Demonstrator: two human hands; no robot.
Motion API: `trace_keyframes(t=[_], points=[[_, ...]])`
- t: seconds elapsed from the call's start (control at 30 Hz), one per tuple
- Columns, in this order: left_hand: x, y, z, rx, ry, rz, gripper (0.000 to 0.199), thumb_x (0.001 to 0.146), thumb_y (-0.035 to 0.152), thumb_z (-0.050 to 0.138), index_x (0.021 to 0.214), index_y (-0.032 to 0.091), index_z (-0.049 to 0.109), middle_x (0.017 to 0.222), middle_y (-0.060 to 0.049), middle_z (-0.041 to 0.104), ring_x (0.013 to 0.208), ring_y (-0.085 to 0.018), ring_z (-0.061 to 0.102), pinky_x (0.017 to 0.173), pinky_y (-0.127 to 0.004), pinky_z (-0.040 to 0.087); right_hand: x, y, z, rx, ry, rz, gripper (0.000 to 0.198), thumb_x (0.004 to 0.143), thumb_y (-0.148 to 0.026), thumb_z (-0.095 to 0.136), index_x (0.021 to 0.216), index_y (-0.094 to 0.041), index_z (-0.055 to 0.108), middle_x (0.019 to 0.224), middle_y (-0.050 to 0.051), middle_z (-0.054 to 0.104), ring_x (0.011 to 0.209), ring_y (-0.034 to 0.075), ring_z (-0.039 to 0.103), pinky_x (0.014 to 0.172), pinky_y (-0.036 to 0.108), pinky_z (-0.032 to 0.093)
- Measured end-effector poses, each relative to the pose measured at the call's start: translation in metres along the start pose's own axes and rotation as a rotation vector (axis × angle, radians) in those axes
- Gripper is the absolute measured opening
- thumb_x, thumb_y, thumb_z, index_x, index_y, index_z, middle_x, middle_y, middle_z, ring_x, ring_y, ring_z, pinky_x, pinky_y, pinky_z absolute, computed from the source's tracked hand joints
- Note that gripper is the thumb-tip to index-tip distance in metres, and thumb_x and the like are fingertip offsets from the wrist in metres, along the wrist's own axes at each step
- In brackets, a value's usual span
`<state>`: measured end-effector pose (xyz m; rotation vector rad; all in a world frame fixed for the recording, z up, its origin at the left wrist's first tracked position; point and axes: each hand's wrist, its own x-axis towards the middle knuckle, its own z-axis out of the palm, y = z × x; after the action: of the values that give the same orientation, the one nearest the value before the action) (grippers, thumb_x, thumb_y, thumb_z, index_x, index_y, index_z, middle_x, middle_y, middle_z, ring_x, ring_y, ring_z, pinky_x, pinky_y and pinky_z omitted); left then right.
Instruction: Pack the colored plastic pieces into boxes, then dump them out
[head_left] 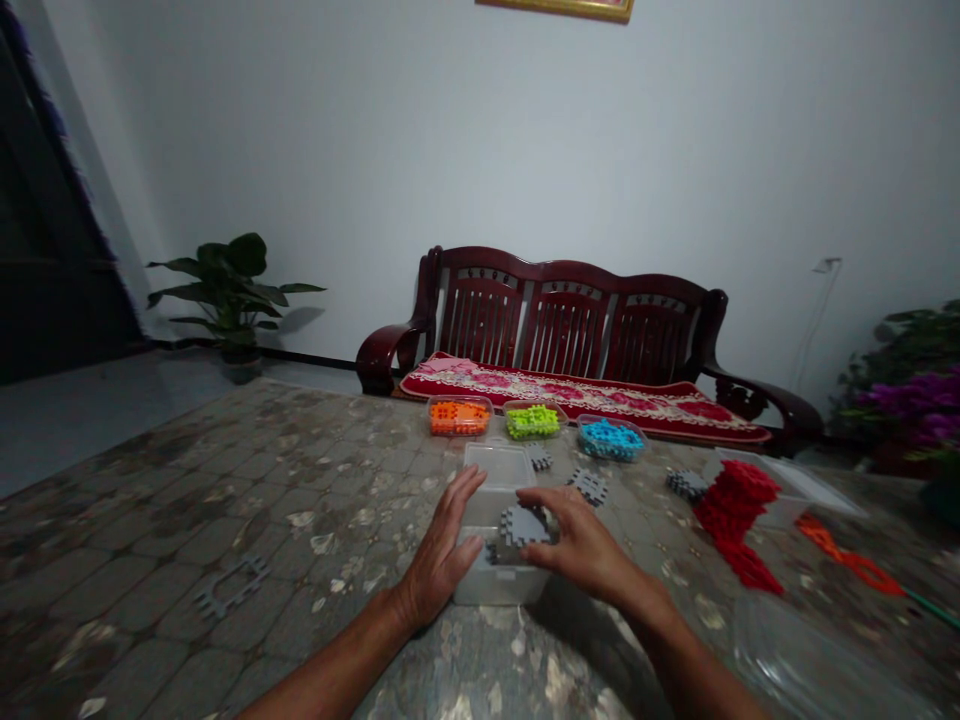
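Observation:
In front of me on the table stands a translucent plastic box (501, 588), its hinged lid (497, 466) tilted back. My right hand (581, 540) pinches a grey interlocking toy piece (523, 525) with toothed edges over the box opening. Against the left side of the box is my left hand (442, 548), its fingers stretched out and holding nothing; whether it touches the wall I cannot tell. Some dark toothed pieces show inside the box, partly hidden. Beyond my right hand lies another grey toothed piece (589, 487) on the table.
Tubs of orange pieces (459, 417), lime green pieces (532, 421) and blue pieces (611, 438) line the far edge. Stacked red pieces (739, 510) and an orange chain (851, 560) are at right, near a clear lid (817, 655). A grey frame piece (233, 586) lies left.

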<state>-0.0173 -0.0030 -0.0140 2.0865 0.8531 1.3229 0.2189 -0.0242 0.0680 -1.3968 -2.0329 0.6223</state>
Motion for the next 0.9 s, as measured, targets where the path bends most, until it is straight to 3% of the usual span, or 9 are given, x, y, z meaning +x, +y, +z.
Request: trace_keyframes(t=[0.23, 0.43, 0.57, 0.7, 0.9], points=[[0.001, 0.002, -0.001, -0.007, -0.013, 0.011, 0.063, 0.101, 0.053, 0.038, 0.157, 0.027, 0.028, 0.166, -0.010, 0.023, 0.154, -0.033, 0.018, 0.126, -0.055, 0.013, 0.002, 0.004, -0.009, 0.059, -0.025, -0.006, 0.055, 0.071, -0.020, 0.073, 0.126, -0.025, 0.069, 0.106, 0.004, 0.076, 0.107, 0.027, 0.063, 0.099, 0.044, 0.047], [0.001, 0.005, -0.001, -0.003, -0.023, -0.014, 0.064, 0.101, 0.055, 0.038, 0.157, 0.025, 0.028, 0.166, -0.011, 0.023, 0.154, -0.034, 0.018, 0.126, -0.055, 0.013, 0.002, 0.000, -0.015, 0.014, 0.051, -0.049, 0.023, 0.080, -0.027, 0.063, 0.098, -0.024, 0.078, 0.104, 0.006, 0.077, 0.105, 0.027, 0.066, 0.098, 0.044, 0.049], [0.001, 0.003, -0.002, -0.002, -0.021, -0.010, 0.063, 0.101, 0.054, 0.038, 0.157, 0.026, 0.029, 0.166, -0.011, 0.024, 0.154, -0.034, 0.019, 0.126, -0.056, 0.014, 0.006, 0.010, -0.033, 0.002, 0.194, 0.001, 0.028, 0.082, -0.031, 0.057, 0.100, -0.025, 0.078, 0.105, 0.007, 0.078, 0.104, 0.028, 0.068, 0.097, 0.045, 0.050], [0.002, 0.004, -0.002, -0.011, -0.016, 0.000, 0.063, 0.101, 0.055, 0.038, 0.156, 0.026, 0.031, 0.165, -0.012, 0.025, 0.153, -0.034, 0.020, 0.125, -0.056, 0.014, 0.007, 0.039, -0.056, -0.166, 0.344, 0.075, 0.037, 0.084, -0.038, 0.058, 0.113, -0.022, 0.075, 0.119, 0.010, 0.074, 0.116, 0.030, 0.064, 0.103, 0.048, 0.046], [0.003, 0.011, -0.003, -0.027, -0.025, -0.037, 0.062, 0.101, 0.056, 0.038, 0.155, 0.025, 0.033, 0.166, -0.011, 0.024, 0.154, -0.033, 0.017, 0.126, -0.055, 0.011, 0.005, 0.064, -0.063, -0.402, 0.283, 0.214, 0.052, 0.082, -0.046, 0.067, 0.126, -0.020, 0.069, 0.130, 0.013, 0.069, 0.121, 0.034, 0.062, 0.104, 0.048, 0.045]])
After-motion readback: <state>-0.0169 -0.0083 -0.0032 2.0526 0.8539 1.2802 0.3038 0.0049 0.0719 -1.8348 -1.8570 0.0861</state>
